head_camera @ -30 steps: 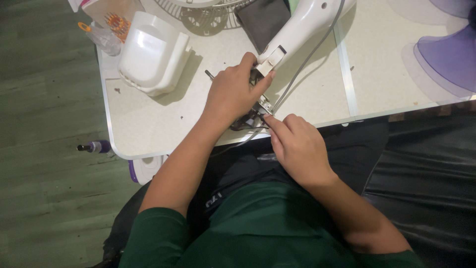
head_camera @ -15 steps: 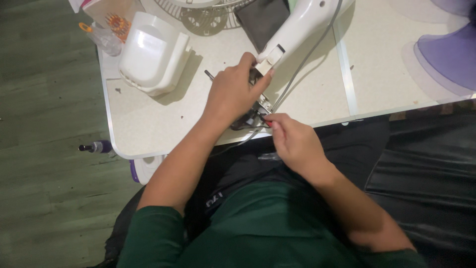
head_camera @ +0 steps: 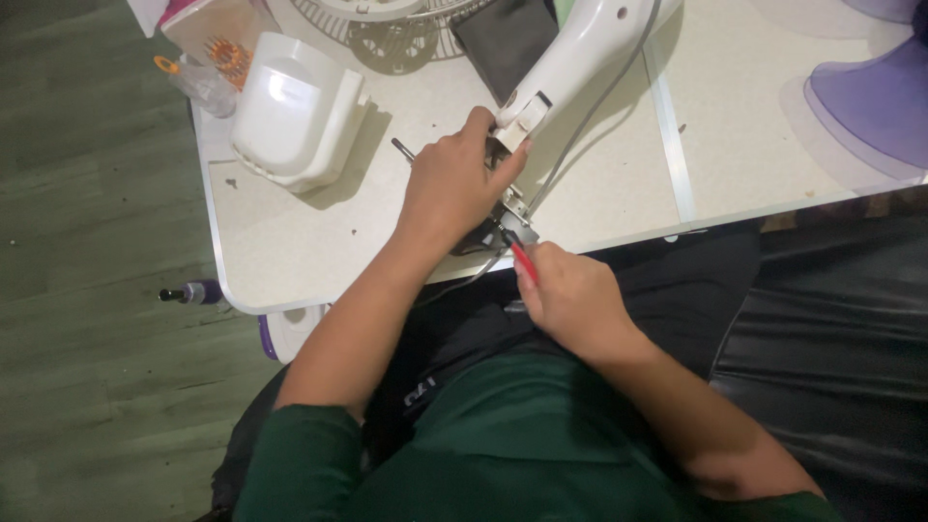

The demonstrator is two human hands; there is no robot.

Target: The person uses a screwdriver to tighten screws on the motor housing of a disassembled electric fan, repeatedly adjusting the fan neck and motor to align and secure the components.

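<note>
Left hand [head_camera: 454, 188] clamped on lower end of white fan neck [head_camera: 570, 63] lying on bench [head_camera: 290, 242]. Right hand [head_camera: 575, 300] gripping red-handled screwdriver [head_camera: 522, 259], tip at neck's metal end near bench edge. White cover [head_camera: 295, 111] well left.

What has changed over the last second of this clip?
The right hand has drawn back a little toward the body, so the red tool in its grip now shows. The left hand still holds the white fan neck on the table.
</note>
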